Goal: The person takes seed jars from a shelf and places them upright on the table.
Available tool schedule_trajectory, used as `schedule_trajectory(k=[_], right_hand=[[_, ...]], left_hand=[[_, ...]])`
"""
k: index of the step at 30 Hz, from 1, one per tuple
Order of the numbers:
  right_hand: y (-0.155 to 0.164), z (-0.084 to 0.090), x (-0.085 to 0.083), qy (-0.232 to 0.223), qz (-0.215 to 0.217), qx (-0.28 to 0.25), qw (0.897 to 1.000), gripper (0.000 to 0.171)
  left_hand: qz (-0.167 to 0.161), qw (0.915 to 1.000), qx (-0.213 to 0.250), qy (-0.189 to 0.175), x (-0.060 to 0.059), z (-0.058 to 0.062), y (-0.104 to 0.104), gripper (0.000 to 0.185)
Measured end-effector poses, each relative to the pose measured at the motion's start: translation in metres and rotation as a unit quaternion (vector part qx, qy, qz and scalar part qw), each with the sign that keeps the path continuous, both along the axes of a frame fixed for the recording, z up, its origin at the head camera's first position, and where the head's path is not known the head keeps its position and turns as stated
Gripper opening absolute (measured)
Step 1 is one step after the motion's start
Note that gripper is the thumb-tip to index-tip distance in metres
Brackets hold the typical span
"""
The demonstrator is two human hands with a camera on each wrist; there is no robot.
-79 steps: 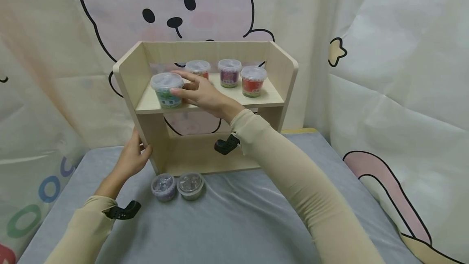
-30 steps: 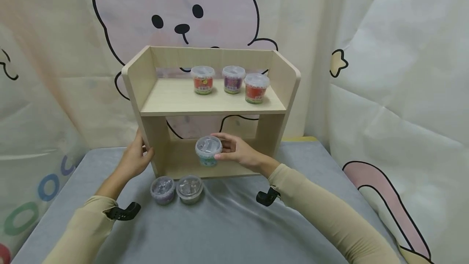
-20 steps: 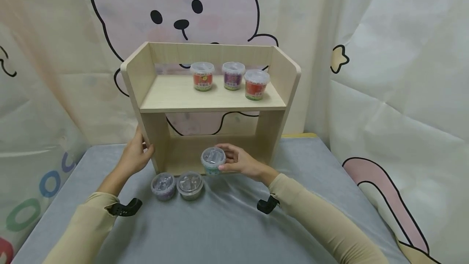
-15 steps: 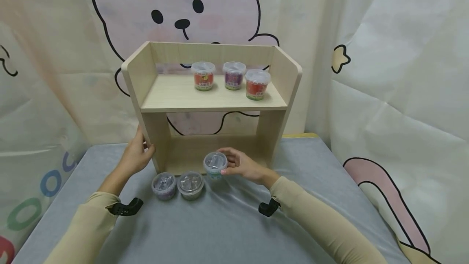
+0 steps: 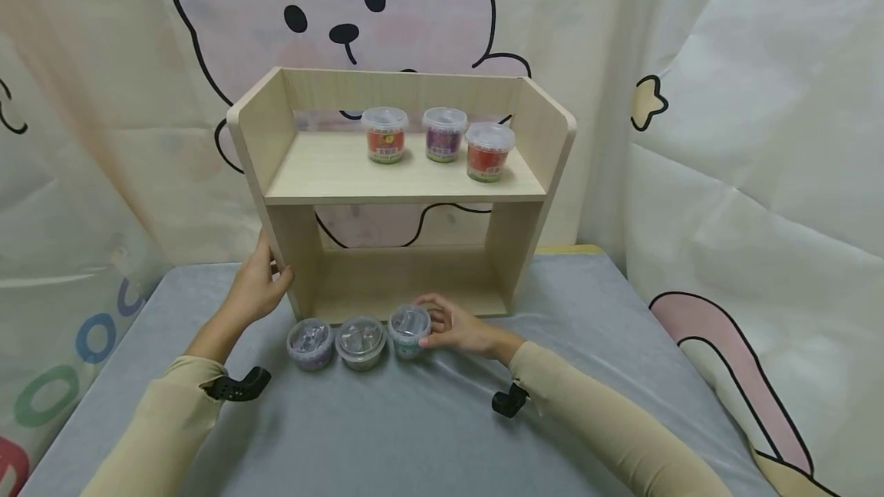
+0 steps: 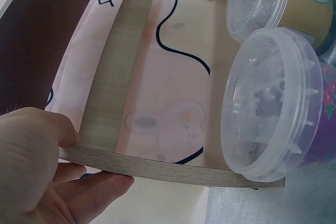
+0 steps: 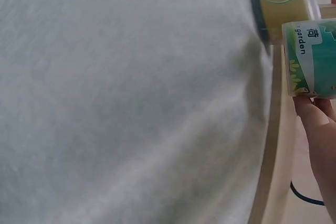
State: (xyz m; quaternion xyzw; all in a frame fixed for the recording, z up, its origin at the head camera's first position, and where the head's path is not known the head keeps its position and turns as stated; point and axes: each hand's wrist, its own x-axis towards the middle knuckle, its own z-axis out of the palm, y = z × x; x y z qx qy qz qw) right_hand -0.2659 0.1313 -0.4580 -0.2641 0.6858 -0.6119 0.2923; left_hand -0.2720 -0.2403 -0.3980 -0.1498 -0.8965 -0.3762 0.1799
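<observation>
my right hand (image 5: 452, 326), low in the middle of the head view, curls its fingers (image 7: 317, 129) round a small teal-labelled tub (image 5: 409, 330) with a clear lid, which sits on the grey cloth (image 5: 428, 428) just in front of the wooden shelf unit (image 5: 397, 182). the tub stands at the right end of a row, touching a yellow-labelled tub (image 5: 360, 342), with a purple-labelled tub (image 5: 310, 343) left of that. my left hand (image 5: 257, 294), at lower left of centre, grips the shelf unit's left side panel, thumb on one face and fingers on the other. three more lidded tubs (image 5: 440, 140) stand on the upper shelf, towards its right. a cartoon bear curtain (image 5: 345, 14) hangs behind.
</observation>
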Motion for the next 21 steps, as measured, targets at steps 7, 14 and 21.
schedule_trajectory(k=[7,14,21], right_hand=[[-0.001,-0.008,0.002,-0.007,0.008,0.029,1.0,0.07],[-0.001,-0.016,0.001,-0.01,0.009,0.033,0.999,0.068],[0.0,-0.017,0.001,0.011,0.02,0.037,0.999,0.073]], left_hand=[[-0.001,1.0,0.002,0.0,-0.001,0.002,0.001,0.072],[0.0,1.0,0.001,-0.003,-0.001,0.0,0.0,0.074],[0.004,1.0,-0.003,-0.005,-0.001,-0.001,0.0,0.073]])
